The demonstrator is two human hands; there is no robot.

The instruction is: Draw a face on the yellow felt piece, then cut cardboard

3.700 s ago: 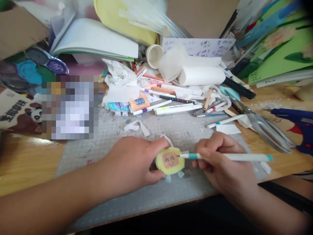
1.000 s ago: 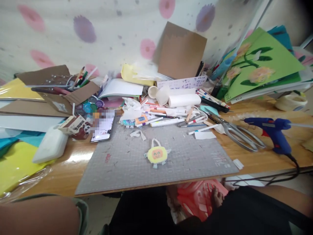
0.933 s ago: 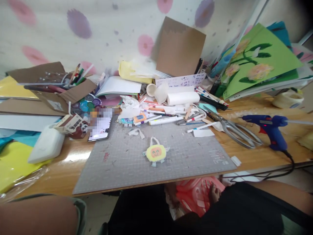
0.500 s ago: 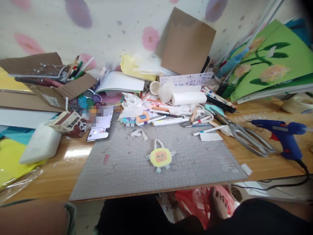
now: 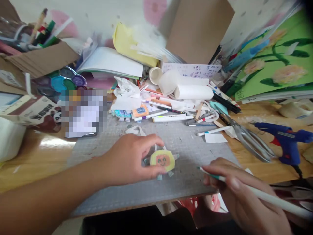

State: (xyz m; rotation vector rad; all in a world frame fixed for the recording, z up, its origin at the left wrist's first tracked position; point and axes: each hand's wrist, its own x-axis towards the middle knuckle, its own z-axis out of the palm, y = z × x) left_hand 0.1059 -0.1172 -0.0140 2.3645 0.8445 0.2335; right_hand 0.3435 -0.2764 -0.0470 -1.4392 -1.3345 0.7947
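Note:
A small yellow paper figure [image 5: 154, 157] with an orange smiling face, pale tabs and a white strap lies on the grey cutting mat [image 5: 117, 195]. My left hand [image 5: 129, 160] spans it from the left. Its thumb rests over the figure's lower edge, while the index finger covers the top of the strap. To the right, my right hand [image 5: 244, 192] grips a white felt-tip pen [image 5: 271, 199] with a green tip. The tip points left toward the figure, apart from it and above the mat.
Pens, crumpled tissue [image 5: 127, 93] and a paper roll [image 5: 194, 92] crowd the mat's far edge. Scissors [image 5: 254, 140] and a blue glue gun [image 5: 286, 137] lie at right. A phone [image 5: 84, 114], partly blurred, and a panda-printed carton [image 5: 41, 114] are at left.
Both hands have come into view: the left over the paper figure, the right with a felt-tip pen. The view has shifted closer to the table. The figure stays in about the same place.

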